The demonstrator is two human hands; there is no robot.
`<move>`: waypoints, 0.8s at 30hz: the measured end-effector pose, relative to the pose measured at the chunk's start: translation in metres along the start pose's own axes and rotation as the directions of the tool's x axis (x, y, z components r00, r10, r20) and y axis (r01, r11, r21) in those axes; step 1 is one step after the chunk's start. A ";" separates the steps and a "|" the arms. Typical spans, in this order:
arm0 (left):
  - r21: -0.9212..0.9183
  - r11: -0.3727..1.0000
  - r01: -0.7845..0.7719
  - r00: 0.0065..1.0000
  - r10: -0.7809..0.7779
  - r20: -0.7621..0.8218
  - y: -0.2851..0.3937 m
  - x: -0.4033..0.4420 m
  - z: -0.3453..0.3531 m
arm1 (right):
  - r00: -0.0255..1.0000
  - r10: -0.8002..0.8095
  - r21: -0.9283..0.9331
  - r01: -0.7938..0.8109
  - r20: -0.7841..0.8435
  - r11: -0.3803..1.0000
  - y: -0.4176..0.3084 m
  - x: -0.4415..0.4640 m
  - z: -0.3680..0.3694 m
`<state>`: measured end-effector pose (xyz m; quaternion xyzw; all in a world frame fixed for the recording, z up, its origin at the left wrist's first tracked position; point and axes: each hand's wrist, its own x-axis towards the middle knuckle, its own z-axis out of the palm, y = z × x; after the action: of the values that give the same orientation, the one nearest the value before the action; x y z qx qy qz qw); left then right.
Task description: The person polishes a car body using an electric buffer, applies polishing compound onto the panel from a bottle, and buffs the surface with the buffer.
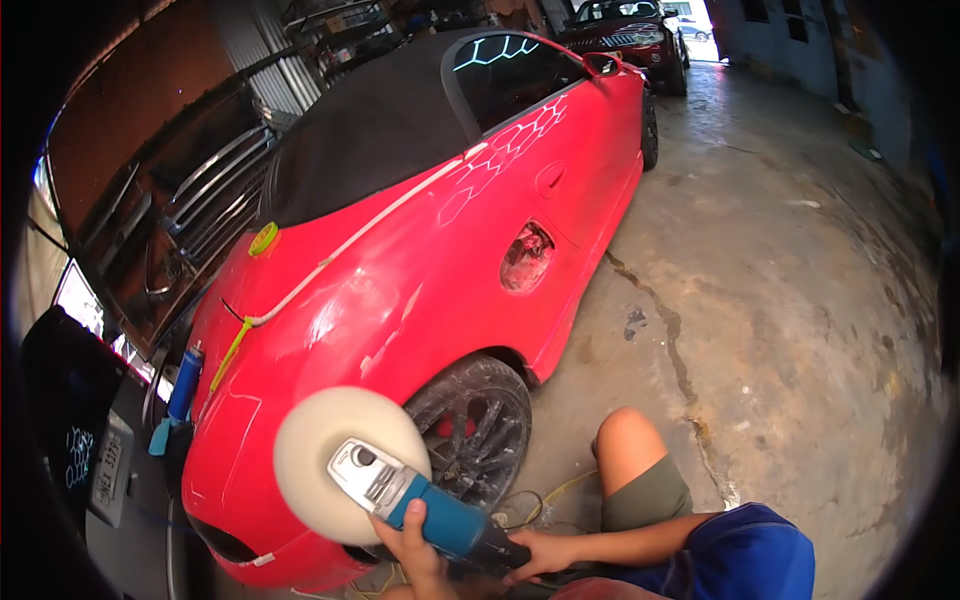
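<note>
A blue electric polisher (pixel 445 515) with a silver head and a round off-white pad (pixel 300 470) is held between my two hands. My left hand (pixel 408 545) grips the body just behind the head, thumb along its side. My right hand (pixel 543 553) is wrapped round the dark rear handle. The pad overlaps the rear corner of a red car (pixel 400 300) by the rear wheel (pixel 478 430); whether it touches the paint I cannot tell. Dull, pale patches show on the fender above the wheel.
On the car's rear are a yellow tape roll (pixel 263 239), a pale cord (pixel 345 247) and a yellow-green strip (pixel 231 355). A blue bottle (pixel 186 382) stands left, near a dark vehicle (pixel 145 470). A cable (pixel 560 492) lies by the wheel. Another car (pixel 625 35) is parked behind.
</note>
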<state>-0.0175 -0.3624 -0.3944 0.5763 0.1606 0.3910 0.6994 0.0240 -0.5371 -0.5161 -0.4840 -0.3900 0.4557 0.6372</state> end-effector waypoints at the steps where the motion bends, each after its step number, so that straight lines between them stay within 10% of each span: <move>1: 0.012 1.000 -0.016 1.000 0.016 -0.027 -0.001 -0.002 -0.009 | 0.999 -0.013 0.011 0.012 0.030 1.000 0.006 0.003 0.006; 10: 0.003 0.999 -0.048 0.997 0.048 -0.068 -0.004 -0.001 -0.018 | 0.998 -0.018 -0.053 0.021 0.062 0.998 0.003 0.011 -0.004; 24: -0.095 0.960 0.264 0.822 -0.172 0.542 -0.046 0.033 0.064 | 0.983 -0.006 0.398 0.080 -0.183 0.914 -0.029 -0.017 -0.035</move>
<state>0.0631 -0.3832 -0.4113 0.5789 -0.0062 0.1464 0.8021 0.0577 -0.5663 -0.4963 -0.3721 -0.2398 0.4671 0.7654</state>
